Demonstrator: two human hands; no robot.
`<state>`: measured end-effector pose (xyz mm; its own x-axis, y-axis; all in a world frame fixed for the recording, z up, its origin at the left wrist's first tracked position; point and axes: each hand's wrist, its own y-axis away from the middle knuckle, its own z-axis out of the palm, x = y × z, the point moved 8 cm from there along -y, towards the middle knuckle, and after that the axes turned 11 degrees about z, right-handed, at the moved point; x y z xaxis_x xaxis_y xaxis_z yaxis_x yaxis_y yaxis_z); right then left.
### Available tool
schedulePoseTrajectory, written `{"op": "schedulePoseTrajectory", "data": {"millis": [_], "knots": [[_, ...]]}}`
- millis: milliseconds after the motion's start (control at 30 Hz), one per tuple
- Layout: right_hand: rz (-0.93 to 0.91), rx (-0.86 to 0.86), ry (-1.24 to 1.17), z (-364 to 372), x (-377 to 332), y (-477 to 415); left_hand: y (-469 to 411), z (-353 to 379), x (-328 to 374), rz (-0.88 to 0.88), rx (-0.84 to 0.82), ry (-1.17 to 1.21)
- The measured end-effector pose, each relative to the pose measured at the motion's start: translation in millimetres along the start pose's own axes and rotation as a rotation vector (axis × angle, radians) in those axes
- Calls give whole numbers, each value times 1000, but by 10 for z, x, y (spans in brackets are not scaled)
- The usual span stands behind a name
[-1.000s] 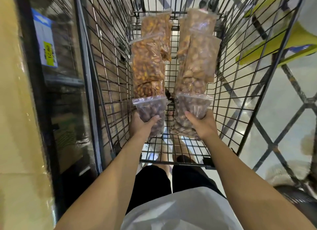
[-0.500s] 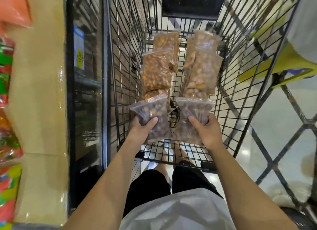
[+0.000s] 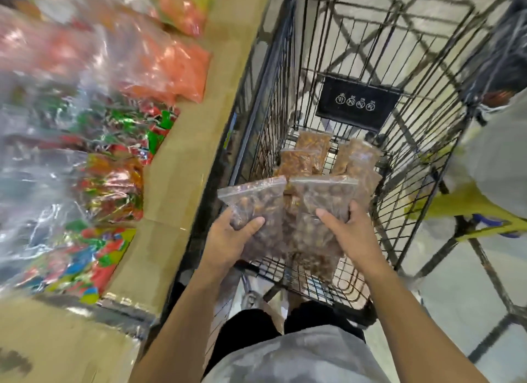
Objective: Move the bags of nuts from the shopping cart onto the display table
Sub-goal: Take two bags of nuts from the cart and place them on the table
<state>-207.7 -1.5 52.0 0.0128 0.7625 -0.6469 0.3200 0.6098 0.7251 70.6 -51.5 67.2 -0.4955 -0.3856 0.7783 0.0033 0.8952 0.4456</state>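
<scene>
Gripping | left hand (image 3: 228,241): left bag (image 3: 254,197) | right hand (image 3: 352,235): right bag (image 3: 323,195)

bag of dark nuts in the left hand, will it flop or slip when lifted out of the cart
Probably floppy: the bag of dark nuts is thin clear plastic bulging around loose nuts. Likely hefty for its size, being packed full. Perhaps slippery: glossy film, though the left hand grips it.

Both forearms reach forward — left hand (image 3: 231,240) clutching left bag (image 3: 256,197), right hand (image 3: 348,234) clutching right bag (image 3: 322,194).
</scene>
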Motion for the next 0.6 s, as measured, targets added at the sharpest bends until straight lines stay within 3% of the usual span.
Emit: {"op": "schedulePoseTrajectory", "data": {"millis": [267,600], "knots": [[-251,-106,121,428,-734,601,556,-896,143,129,193,117],[-473,-260,190,1312,-1022,1801,1947,-2098,-152,301,480,282]]}}
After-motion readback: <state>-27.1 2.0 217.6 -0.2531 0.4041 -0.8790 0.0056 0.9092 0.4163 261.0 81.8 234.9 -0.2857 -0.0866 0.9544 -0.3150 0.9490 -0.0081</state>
